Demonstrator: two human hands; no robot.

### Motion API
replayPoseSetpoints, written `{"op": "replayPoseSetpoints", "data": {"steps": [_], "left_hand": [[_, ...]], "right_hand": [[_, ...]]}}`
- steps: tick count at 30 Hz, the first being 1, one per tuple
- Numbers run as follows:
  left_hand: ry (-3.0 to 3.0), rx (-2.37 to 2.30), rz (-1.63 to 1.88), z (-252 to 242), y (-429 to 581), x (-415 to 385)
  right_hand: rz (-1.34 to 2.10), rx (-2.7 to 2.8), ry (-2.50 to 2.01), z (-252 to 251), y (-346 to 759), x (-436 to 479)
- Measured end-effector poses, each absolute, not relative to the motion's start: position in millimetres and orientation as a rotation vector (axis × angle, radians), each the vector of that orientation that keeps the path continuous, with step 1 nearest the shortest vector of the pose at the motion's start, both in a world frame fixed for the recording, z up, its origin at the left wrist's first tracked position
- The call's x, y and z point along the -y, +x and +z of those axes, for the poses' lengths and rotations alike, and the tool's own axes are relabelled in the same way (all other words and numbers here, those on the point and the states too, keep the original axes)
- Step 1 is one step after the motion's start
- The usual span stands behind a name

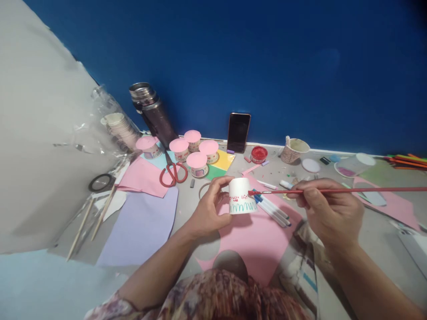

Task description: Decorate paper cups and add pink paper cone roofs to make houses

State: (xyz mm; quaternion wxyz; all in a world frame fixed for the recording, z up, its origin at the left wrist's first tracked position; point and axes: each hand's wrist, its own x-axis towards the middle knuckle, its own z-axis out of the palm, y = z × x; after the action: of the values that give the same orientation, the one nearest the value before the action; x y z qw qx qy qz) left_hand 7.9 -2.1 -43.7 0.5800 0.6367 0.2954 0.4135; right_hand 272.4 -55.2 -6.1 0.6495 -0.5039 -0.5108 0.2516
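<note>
Closed around the left side of a white paper cup, my left hand holds it upside down above a pink paper sheet. Red dabs and a green zigzag line run round the cup's lower part. My right hand pinches a red-handled paintbrush. The brush's red tip meets the right side of the cup, or comes very close to it. Several white markers with blue ends lie just behind, between the two hands. An open pot of red paint stands farther back.
Several decorated cups with pink paper tops stand back left, beside red-handled scissors and a dark thermos. A phone leans on the blue wall. Black tape and wooden sticks lie left. Another paper cup stands back right.
</note>
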Motion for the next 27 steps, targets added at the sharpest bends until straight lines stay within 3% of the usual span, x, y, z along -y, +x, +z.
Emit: {"op": "replayPoseSetpoints", "data": {"steps": [27], "left_hand": [[1.580, -0.772, 0.961, -44.2, 7.1, 2.4]], "right_hand": [[0.524, 1.301, -1.173, 0.7, 268.1, 58.6]]}}
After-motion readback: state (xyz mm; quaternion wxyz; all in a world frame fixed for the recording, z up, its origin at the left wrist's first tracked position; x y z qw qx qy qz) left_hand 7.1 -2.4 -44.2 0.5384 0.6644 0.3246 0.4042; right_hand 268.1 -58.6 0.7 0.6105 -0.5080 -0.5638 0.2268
